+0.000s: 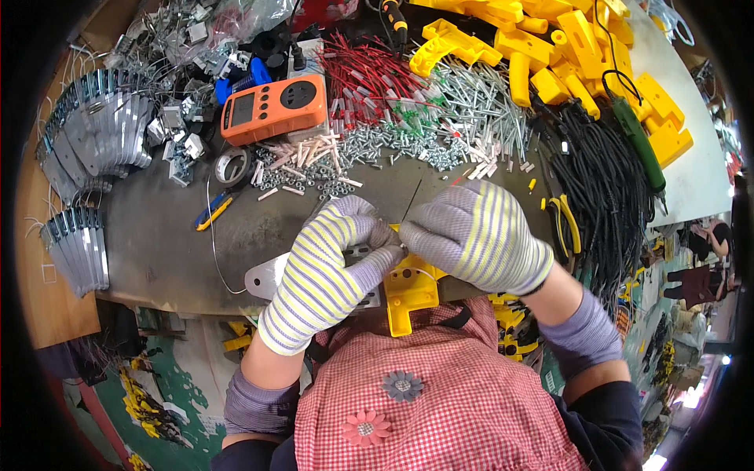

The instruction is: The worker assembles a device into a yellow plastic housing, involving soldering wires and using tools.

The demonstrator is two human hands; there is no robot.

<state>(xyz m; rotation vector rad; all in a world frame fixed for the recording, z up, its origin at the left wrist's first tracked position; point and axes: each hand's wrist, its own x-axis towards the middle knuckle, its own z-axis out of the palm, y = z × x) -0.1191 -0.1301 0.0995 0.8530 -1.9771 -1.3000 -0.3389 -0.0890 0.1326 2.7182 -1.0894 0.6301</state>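
Over the dark worktable [169,235], a heap of yellow casings [577,47] crowds the far right, black cables [601,188] spilling nearer. The left gloved hand [334,263] and right gloved hand [475,235] meet, fingertips pinched closed; on what, I can't tell. Beyond sits an orange meter [271,110]. Below their fingers, partly covered, is a yellow housing [412,292]. Pliers [571,224] lie rightward; screws [428,149] litter the far side.

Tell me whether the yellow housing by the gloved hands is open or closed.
Open: the yellow housing shows its hollow inside, with no cover over the visible part.
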